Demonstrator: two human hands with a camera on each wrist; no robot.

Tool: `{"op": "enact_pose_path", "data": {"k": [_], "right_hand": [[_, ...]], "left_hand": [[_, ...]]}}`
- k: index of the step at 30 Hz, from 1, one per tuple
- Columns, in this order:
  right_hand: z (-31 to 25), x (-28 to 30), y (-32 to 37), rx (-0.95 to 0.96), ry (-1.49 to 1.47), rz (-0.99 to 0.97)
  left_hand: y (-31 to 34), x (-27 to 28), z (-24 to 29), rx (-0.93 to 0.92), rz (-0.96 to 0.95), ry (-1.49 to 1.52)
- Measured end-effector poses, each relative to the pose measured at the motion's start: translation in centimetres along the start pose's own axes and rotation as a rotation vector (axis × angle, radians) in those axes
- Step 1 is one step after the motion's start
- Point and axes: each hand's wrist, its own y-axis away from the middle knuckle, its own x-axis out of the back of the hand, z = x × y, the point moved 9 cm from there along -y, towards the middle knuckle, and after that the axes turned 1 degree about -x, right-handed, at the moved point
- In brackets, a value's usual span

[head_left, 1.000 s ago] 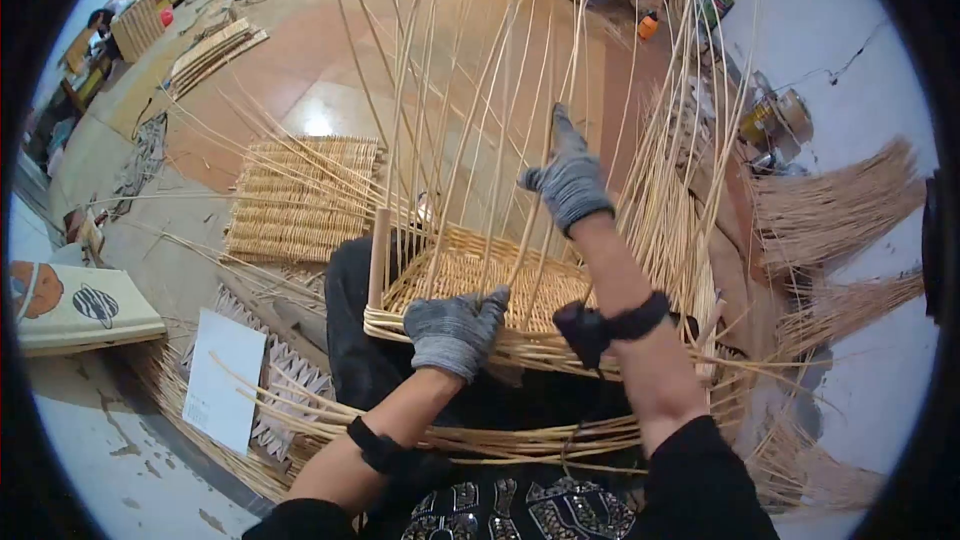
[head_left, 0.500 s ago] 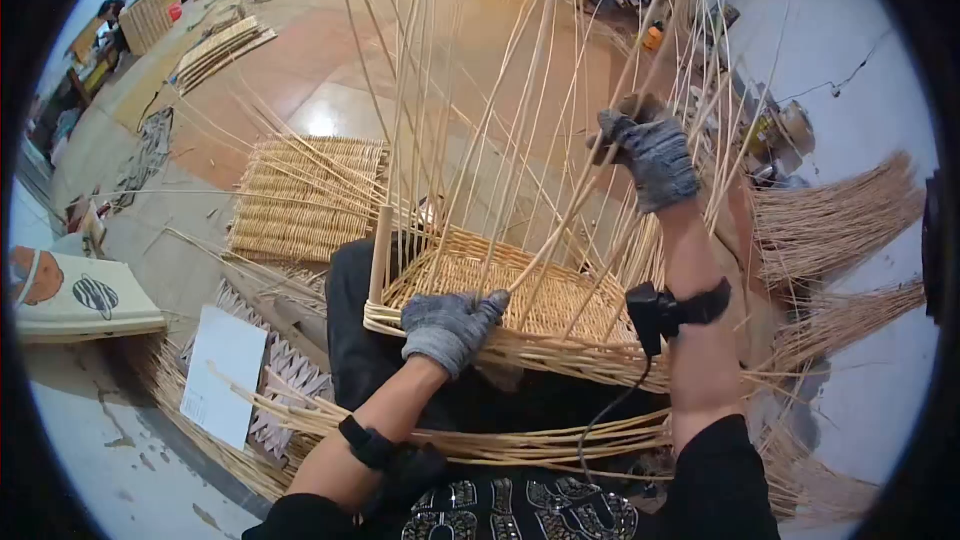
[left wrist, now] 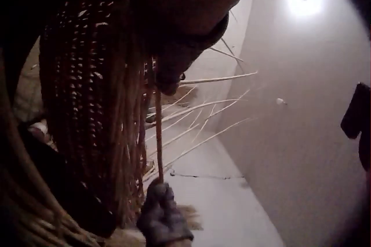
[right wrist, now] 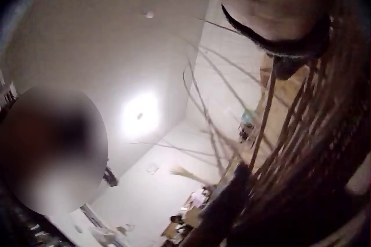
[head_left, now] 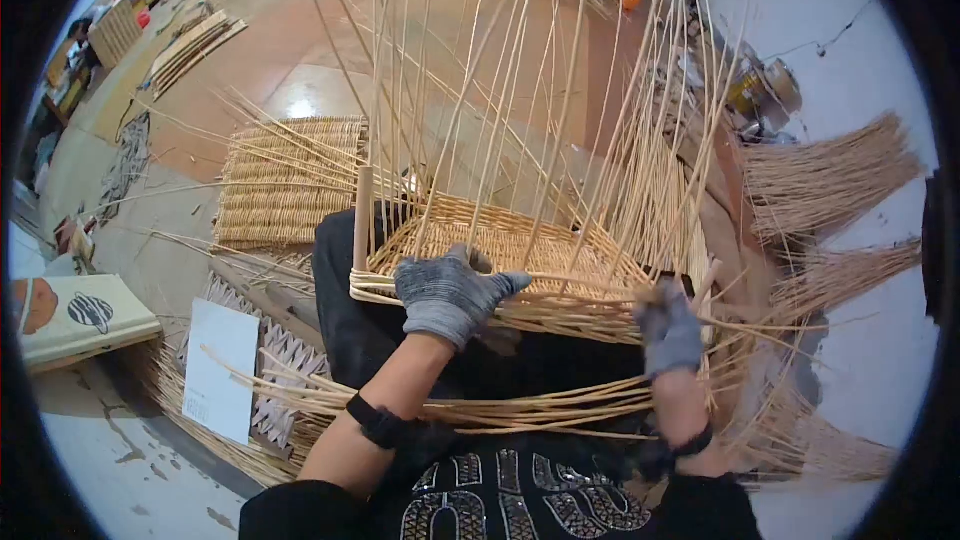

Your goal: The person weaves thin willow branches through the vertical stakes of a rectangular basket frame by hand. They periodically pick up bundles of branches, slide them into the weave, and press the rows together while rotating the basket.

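A partly woven wicker basket [head_left: 560, 240] rests on the person's lap, with tall upright rods rising from its sides. My gloved left hand [head_left: 447, 292] grips the near rim toward its left end, thumb stretched right along the weave. My gloved right hand [head_left: 670, 332], blurred, is low at the basket's right end. In the left wrist view, that right hand [left wrist: 165, 215] grips a wicker rod [left wrist: 159, 137] that runs straight from the left hand along the rim. The right wrist view also shows the rod [right wrist: 266, 114] between the hands. A thin wooden post [head_left: 363, 215] stands at the left corner.
Loose rods [head_left: 540, 415] lie across the lap. A woven panel [head_left: 290, 180] is on the floor behind, left. Bundles of thin twigs [head_left: 830, 175] lean at the right wall. A white card [head_left: 222, 370] and a printed box [head_left: 85, 315] lie at left.
The right hand has come down from high among the upright rods to the basket's right end, pulling a rod down along the rim. The left hand stays at the near rim.
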Motion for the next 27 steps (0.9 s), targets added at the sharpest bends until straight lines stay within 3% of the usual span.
{"op": "enact_pose_path", "data": {"k": [2, 4, 5, 7, 8, 9, 12, 13, 16, 17, 20, 23, 26, 27], "right_hand": [[-1.5, -1.4, 5.2, 0.145, 0.159, -0.018], [-3.9, -7.2, 9.5, 0.326, 0.229, -0.42], [-4.4, -10.6, 10.3, 0.406, 0.123, -0.754], [-5.9, -15.1, 8.5, 0.464, 0.083, -0.895], [-6.4, -15.9, 6.0, 0.43, 0.159, -0.709], [-2.6, -12.9, 0.9, 0.077, -0.114, -0.677], [0.8, -8.5, 0.0, -0.181, -0.069, -0.475], [0.9, -8.0, 0.0, -0.173, 0.012, -0.337], [2.6, -7.7, -1.9, -0.246, -0.031, -0.347], [2.8, -7.2, -1.9, -0.256, 0.054, -0.25], [2.1, -8.1, -1.2, -0.19, -0.023, -0.322], [1.8, -8.9, -1.4, -0.16, -0.085, -0.401], [2.2, -9.0, -1.2, -0.169, -0.185, -0.407], [2.6, -9.0, -0.7, -0.186, -0.201, -0.387]], "left_hand": [[-0.4, 0.2, -0.1, 0.045, 0.075, 0.025], [-0.7, 0.0, -0.5, 0.084, 0.09, 0.015], [-0.6, 0.2, -0.3, 0.095, 0.08, 0.014], [-0.4, 0.2, -0.2, 0.109, 0.048, -0.006], [-0.5, 0.4, -0.2, 0.122, 0.037, -0.017], [-0.8, -0.2, -0.4, 0.169, -0.085, -0.039], [-0.6, 0.5, -0.2, 0.128, -0.003, -0.079], [-0.4, 0.5, -0.2, 0.147, -0.074, -0.02], [0.7, 3.2, 1.4, -0.125, 0.465, -0.113], [2.1, 5.9, 4.4, -0.486, 0.688, 0.029], [-4.4, 1.6, 8.2, -0.305, 0.02, 0.002], [-7.8, 0.8, 8.1, -0.279, -0.009, -0.244], [-0.6, 4.5, 9.9, -0.664, 0.394, 0.099], [-3.1, -0.9, 8.2, -0.357, 0.025, 0.46]]}}
